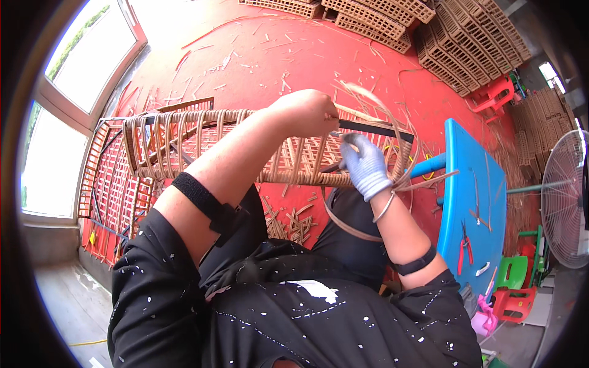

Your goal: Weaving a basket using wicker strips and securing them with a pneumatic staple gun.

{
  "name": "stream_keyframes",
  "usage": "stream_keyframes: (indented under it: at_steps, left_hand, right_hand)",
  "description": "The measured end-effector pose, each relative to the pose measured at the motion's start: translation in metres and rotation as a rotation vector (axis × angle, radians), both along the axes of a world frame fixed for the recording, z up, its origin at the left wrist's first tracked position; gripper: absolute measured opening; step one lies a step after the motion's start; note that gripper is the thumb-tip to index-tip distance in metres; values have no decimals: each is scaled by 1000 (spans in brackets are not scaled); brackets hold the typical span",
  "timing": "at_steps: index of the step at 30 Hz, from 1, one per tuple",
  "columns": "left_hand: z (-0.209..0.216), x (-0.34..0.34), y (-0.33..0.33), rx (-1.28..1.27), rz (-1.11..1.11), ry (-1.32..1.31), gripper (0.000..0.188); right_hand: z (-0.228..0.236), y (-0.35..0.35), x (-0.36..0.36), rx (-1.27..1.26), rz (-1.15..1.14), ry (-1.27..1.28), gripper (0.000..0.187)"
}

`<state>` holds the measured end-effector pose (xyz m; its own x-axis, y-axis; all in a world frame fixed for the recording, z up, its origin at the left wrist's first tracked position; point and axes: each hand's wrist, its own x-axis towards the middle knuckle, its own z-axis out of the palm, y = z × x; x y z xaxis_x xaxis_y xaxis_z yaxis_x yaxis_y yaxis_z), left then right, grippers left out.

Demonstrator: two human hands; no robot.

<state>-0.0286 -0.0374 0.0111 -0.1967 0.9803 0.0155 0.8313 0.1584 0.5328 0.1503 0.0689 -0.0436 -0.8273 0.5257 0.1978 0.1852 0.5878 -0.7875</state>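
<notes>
A metal chair frame [116,184] partly woven with tan rattan strips lies across my lap. My left hand [305,112], bare, is closed on the frame's upper rail near the black bar [375,129], pinching a rattan strip. My right hand [365,165], in a pale blue glove, grips a long loose rattan strip [392,116] that loops up and around to the right of the frame. Both hands sit close together at the frame's right end.
A blue table [475,202] to my right carries red-handled pliers [464,248] and other small tools. Rattan offcuts litter the red floor [264,55]. Woven panels are stacked at top right [466,43]. A standing fan [567,202] is at far right, windows at left.
</notes>
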Motion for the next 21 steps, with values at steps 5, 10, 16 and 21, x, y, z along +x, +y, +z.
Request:
stream_keyframes:
  at_steps: [5,10,16,21]
  left_hand:
    - [-9,-4,-4,69,-1,-158,30]
    - [-11,1,-3,17,111,-25,32]
    - [-12,2,-4,94,101,-37,26]
    - [-15,8,-10,227,189,-26,25]
  right_hand:
    - [-19,13,-8,-954,197,25,34]
    - [-21,-7,-12,-202,-64,46,34]
    - [20,-11,-5,189,-43,-28,32]
    - [53,9,-29,580,-36,-40,33]
